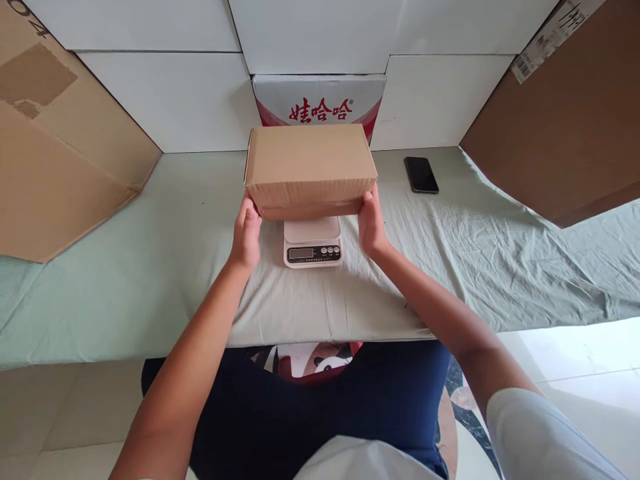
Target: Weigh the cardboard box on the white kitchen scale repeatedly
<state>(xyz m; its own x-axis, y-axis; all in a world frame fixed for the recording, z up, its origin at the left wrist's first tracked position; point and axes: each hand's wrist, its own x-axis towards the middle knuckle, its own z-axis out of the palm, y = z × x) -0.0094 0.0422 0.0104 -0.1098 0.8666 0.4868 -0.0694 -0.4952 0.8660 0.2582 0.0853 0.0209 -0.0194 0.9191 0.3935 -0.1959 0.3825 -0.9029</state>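
A closed brown cardboard box (310, 157) is held between my two hands over the table. My left hand (247, 233) grips its near left corner, thumb on the side and the other fingers mostly hidden. On the near right corner, my right hand (371, 220) holds it the same way. Below the box sits a white digital kitchen scale (314, 255), its dark display and buttons facing me. The box covers the back of the scale's platform; whether the two touch I cannot tell.
A smartphone (421, 175) lies on the green tablecloth (190, 247) to the right. Behind stands a white carton with red lettering (320, 100) among white panels (170, 100). Large cardboard pieces flank the table, one on the left (65, 160) and one on the right (560, 133).
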